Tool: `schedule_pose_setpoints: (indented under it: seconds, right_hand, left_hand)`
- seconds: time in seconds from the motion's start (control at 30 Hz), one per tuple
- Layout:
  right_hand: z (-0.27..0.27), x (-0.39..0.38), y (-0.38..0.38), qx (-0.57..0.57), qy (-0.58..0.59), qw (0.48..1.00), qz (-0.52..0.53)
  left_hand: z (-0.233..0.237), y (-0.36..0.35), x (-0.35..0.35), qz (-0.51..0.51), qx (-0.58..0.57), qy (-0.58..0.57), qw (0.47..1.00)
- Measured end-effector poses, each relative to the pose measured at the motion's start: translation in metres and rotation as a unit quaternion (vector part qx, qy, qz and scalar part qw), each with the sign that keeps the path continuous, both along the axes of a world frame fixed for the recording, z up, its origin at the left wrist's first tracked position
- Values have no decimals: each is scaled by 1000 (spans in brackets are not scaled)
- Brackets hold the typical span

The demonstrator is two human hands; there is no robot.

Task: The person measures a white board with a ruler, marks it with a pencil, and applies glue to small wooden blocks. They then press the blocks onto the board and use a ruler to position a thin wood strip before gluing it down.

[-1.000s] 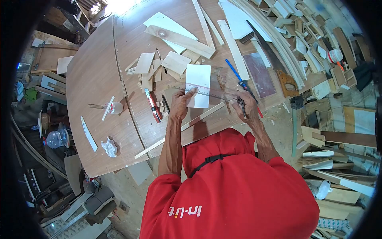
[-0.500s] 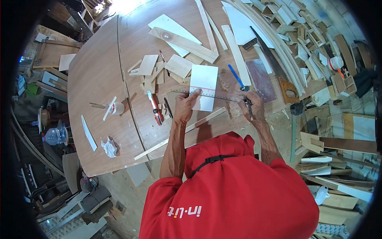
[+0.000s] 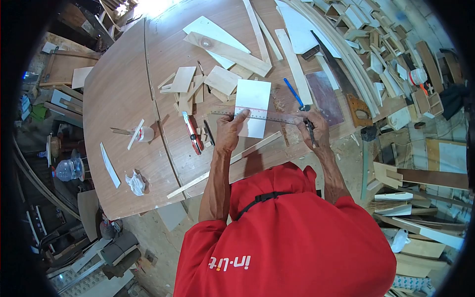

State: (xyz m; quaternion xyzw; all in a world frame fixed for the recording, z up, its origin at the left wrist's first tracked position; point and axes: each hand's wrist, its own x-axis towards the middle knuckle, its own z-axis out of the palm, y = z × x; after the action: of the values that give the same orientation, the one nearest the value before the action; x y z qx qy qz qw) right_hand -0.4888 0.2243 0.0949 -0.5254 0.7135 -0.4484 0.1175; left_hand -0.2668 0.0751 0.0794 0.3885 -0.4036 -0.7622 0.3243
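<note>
A white rectangular panel lies on the wooden table, with a clear ruler laid crosswise over it. My left hand grips the ruler near its left end, thumb pressed on top of it over the panel's left edge. At the ruler's right end, my right hand is closed around it, and a dark slim tool sticks out between the fingers. Just beyond that hand is a blue-handled tool, its dark end close to the fingers.
Left of the panel lie a red utility knife and a pile of wood offcuts. A cup with sticks stands farther left. A handsaw rests at the table's right side. One long thin strip lies along the near edge.
Very little differs. Both hands stay on the ruler over the panel, and the right hand's dark tool has shifted only slightly.
</note>
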Motion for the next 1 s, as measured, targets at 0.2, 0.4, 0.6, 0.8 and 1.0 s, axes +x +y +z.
schedule_pose_setpoints:
  seconds: [0.2, 0.4, 0.6, 0.8, 1.0]
  right_hand:
    - [4, 0, 0, -4, 15, 1000, 4]
    - [5, 0, 1, -5, 20, 1000, 1]
    - [3, 0, 1, 4, 19, 1000, 0]
    - [2, -1, 1, -3, 23, 1000, 2]
    - [1, -2, 1, 4, 20, 1000, 2]
  left_hand:
    - [1, 2, -2, 15, -3, 11, 1000]
    - [0, 2, -1, 7, -14, 1, 1000]
    - [-1, 3, -2, 11, -13, 7, 1000]
    - [-4, 1, 2, -8, 3, 21, 1000]
    - [0, 3, 0, -6, 2, 20, 1000]
